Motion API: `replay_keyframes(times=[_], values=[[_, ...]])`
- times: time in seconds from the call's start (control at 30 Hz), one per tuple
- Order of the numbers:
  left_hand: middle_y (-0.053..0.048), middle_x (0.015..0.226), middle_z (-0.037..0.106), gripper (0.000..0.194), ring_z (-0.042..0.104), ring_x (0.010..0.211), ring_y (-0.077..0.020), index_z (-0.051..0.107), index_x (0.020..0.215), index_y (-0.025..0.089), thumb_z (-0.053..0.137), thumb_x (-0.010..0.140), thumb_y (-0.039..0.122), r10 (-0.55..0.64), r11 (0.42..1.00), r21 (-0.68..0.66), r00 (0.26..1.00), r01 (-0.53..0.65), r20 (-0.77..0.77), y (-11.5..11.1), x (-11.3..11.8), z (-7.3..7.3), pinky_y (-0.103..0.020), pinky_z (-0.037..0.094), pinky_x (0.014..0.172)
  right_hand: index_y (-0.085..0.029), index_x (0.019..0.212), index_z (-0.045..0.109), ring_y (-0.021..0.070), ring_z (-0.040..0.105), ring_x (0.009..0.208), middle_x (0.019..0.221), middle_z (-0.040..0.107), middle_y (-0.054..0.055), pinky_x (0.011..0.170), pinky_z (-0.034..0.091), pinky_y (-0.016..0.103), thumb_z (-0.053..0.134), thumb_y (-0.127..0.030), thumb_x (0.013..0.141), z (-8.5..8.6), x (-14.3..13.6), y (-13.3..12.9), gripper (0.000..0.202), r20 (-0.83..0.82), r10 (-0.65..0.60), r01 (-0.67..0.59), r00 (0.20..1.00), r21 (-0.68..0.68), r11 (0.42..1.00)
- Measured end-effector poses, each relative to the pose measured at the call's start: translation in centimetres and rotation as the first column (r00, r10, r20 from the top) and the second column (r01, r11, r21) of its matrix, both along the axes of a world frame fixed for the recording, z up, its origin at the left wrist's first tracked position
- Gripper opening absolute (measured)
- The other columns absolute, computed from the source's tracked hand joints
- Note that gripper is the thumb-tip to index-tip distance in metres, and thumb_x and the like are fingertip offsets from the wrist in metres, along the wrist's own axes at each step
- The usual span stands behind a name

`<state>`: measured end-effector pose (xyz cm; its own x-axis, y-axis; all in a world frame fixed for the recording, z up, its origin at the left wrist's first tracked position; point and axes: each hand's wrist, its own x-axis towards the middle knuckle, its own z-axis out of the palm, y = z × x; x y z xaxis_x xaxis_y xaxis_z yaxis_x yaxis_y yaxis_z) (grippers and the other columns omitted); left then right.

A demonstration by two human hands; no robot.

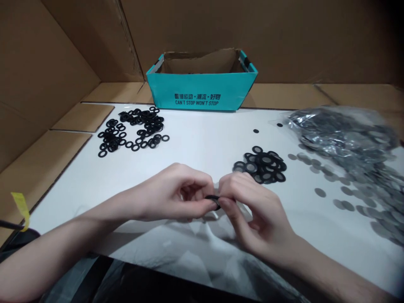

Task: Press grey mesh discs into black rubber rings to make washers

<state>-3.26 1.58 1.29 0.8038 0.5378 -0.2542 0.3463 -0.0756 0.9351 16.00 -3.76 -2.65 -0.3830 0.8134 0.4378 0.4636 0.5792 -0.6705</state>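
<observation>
Near the table's front edge, my left hand (186, 193) and my right hand (252, 206) meet, both closed on one black rubber ring (213, 198). My left thumb and fingers pinch its left side, and my right thumb and forefinger pinch its right side. Fingers cover much of it, so whether a grey disc sits inside cannot be made out. Just beyond my right hand lies a pile of black rings with grey mesh discs in them (267, 166). Loose black rings (135, 128) are heaped at the far left of the table.
A turquoise cardboard box (202, 90) stands at the back of the white table (202, 139). On the right, a clear plastic bag (344, 130) spills many grey discs (320, 192). Cardboard walls (252, 38) surround the table. A yellow tag (21, 208) hangs at the left.
</observation>
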Motion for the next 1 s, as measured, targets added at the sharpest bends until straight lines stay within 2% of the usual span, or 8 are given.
replay_keyframes(times=[0.17,0.33,0.47,0.63,0.73,0.83,0.9,1.0], values=[[0.004,0.059,0.049,0.016,0.043,0.056,-0.0061,0.055,0.070,0.012,0.063,0.082,0.018,0.016,0.993,0.118,1.000,-0.013,-0.018,-0.1,0.0,-0.3,-0.016,0.034,0.050,-0.019,0.071,0.045,0.0137,0.044,0.064,0.064,0.050,0.000,0.060,0.033,0.031,0.044,-0.012,0.090,0.6,0.5,0.8,0.021,0.083,0.119,-0.119,0.990,0.005,0.993],[0.001,0.066,0.058,0.016,0.053,0.060,-0.0081,0.059,0.088,0.013,0.055,0.092,0.027,0.124,0.991,0.046,0.989,-0.128,0.086,-0.8,0.5,-0.5,-0.017,0.041,0.055,-0.020,0.072,0.045,0.0120,0.046,0.059,0.063,0.048,-0.001,0.056,0.036,0.027,0.040,-0.012,0.093,0.3,0.3,0.6,0.023,-0.046,0.002,-0.005,0.999,-0.051,0.999],[0.002,0.065,0.057,0.014,0.056,0.058,-0.0079,0.056,0.084,0.014,0.055,0.092,0.025,0.138,0.990,-0.053,0.987,-0.134,0.084,-0.8,0.6,-0.4,-0.016,0.042,0.054,-0.021,0.073,0.044,0.0129,0.046,0.060,0.064,0.050,0.000,0.058,0.036,0.029,0.043,-0.014,0.093,-0.2,-0.1,0.1,0.021,-0.080,-0.082,0.078,0.993,-0.054,0.995],[0.004,0.060,0.053,0.008,0.049,0.054,-0.0049,0.057,0.077,0.013,0.062,0.083,0.014,0.075,0.996,-0.061,0.996,-0.073,0.044,-0.3,0.5,-0.5,-0.012,0.037,0.049,-0.020,0.071,0.044,0.0131,0.045,0.061,0.062,0.049,0.000,0.062,0.033,0.031,0.045,-0.010,0.090,-0.2,-0.4,0.1,0.021,0.020,-0.052,0.051,0.998,0.042,0.998],[0.005,0.059,0.051,0.008,0.046,0.054,-0.0037,0.058,0.078,0.012,0.064,0.083,0.015,0.167,0.983,-0.085,0.982,-0.160,0.084,-0.5,0.7,-0.7,-0.012,0.036,0.050,-0.020,0.072,0.045,0.0129,0.045,0.061,0.063,0.050,-0.001,0.061,0.034,0.031,0.045,-0.012,0.091,0.0,-0.4,0.1,0.021,-0.022,-0.097,0.097,0.995,0.018,0.995],[0.003,0.063,0.057,0.013,0.052,0.057,-0.0052,0.058,0.084,0.012,0.061,0.088,0.024,0.259,0.961,-0.142,0.955,-0.239,0.144,-0.7,1.0,-0.8,-0.013,0.040,0.053,-0.020,0.073,0.047,0.0123,0.048,0.061,0.065,0.051,-0.001,0.061,0.037,0.029,0.045,-0.014,0.094,0.2,-0.3,0.0,0.021,-0.112,-0.155,0.146,0.982,-0.084,0.986],[0.001,0.066,0.061,0.016,0.057,0.060,-0.0071,0.058,0.087,0.012,0.059,0.091,0.028,0.273,0.957,-0.150,0.947,-0.249,0.168,-0.8,1.1,-0.8,-0.015,0.043,0.055,-0.020,0.072,0.048,0.0120,0.049,0.062,0.065,0.051,-0.001,0.060,0.038,0.028,0.044,-0.014,0.094,0.4,-0.2,0.1,0.023,-0.126,-0.157,0.142,0.979,-0.119,0.983],[0.002,0.064,0.059,0.013,0.053,0.057,-0.0062,0.060,0.085,0.012,0.059,0.090,0.024,0.267,0.963,-0.070,0.950,-0.259,0.162,-0.8,1.1,-0.8,-0.015,0.041,0.054,-0.020,0.072,0.048,0.0113,0.048,0.061,0.064,0.051,-0.001,0.061,0.038,0.028,0.045,-0.012,0.093,0.6,-0.1,0.4,0.023,-0.092,-0.111,0.104,0.990,-0.075,0.992]])
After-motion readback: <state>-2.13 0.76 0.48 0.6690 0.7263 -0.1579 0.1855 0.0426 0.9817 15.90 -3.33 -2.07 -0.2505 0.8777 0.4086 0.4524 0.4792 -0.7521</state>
